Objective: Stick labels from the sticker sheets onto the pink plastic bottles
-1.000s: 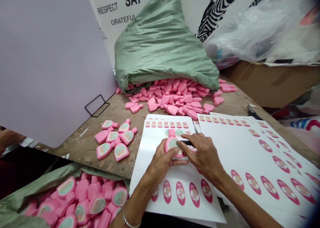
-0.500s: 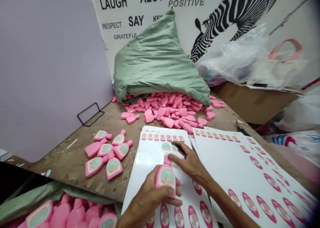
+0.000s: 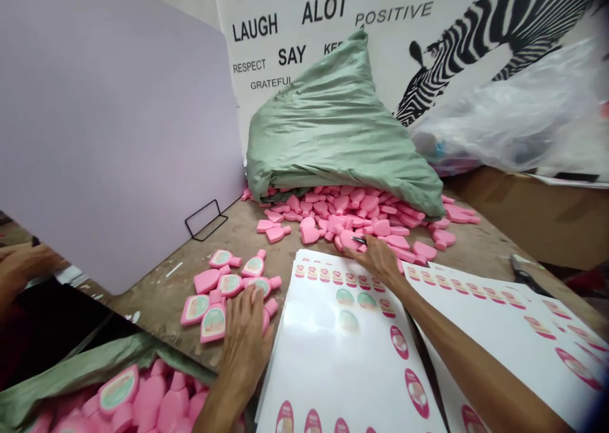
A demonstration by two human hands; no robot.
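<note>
My left hand (image 3: 247, 325) lies with fingers stretched over a group of pink toy-like bottles with green-and-pink labels (image 3: 213, 322). One pink bottle (image 3: 269, 312) is partly hidden beside its fingers. My right hand (image 3: 375, 255) is at the front edge of a heap of unlabelled pink bottles (image 3: 340, 205). It grips a thin dark tool (image 3: 360, 239) whose exact kind I cannot make out, and its fingertips are at a pink bottle (image 3: 349, 239). Under my right forearm lies a white sticker sheet (image 3: 323, 344), with a few green stickers near its top and pink ones along its edges.
A green sack (image 3: 333, 135) lies behind the heap. More sticker sheets (image 3: 457, 331) and scissors (image 3: 528, 274) are on the right. A bag of pink bottles (image 3: 157, 395) hangs at the front left. Another person's hand (image 3: 28, 268) shows at far left, beside a lilac board (image 3: 118, 122).
My left hand has carried the labelled bottle from above the sheet to the group on the left. My right hand has moved forward to the heap, keeping the dark tool. The view has shifted left.
</note>
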